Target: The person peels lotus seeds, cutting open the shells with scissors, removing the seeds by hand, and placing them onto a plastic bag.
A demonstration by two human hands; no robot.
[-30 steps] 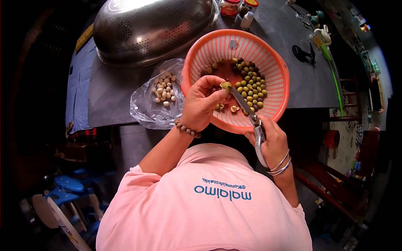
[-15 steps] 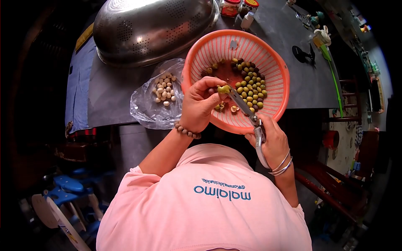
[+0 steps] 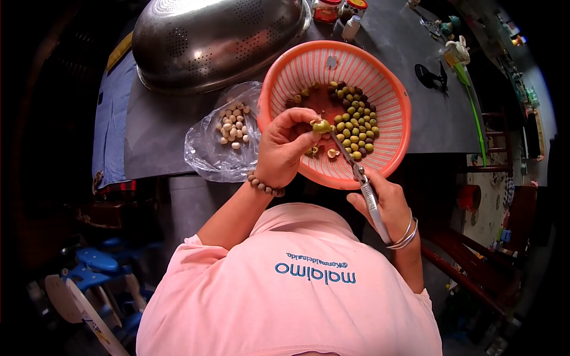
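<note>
My left hand point(image 3: 285, 142) pinches a green round nut point(image 3: 321, 126) between thumb and fingertips above the basket. Pale bits of split husk show at the nut's top. My right hand point(image 3: 383, 204) is wrapped round the grey handles of a pair of metal scissors point(image 3: 364, 181). Their blades point up and left, with the tip at the nut's right side. Below both hands, a coral plastic basket point(image 3: 399, 89) holds many green and brown nuts point(image 3: 354, 130), plus pieces of opened husk point(image 3: 333, 153).
Left of the basket lies a clear plastic bag point(image 3: 205, 155) with several pale peeled kernels point(image 3: 233, 126). An upturned steel colander point(image 3: 208, 41) sits behind it. Jars with red lids point(image 3: 326, 10) and a small white bottle point(image 3: 351, 28) stand at the back. A black stand point(image 3: 431, 78) is at right.
The scissors have turned, their handles now closer together and lower along my right palm. The nut has rotated in my left fingers, showing pale split husk on top.
</note>
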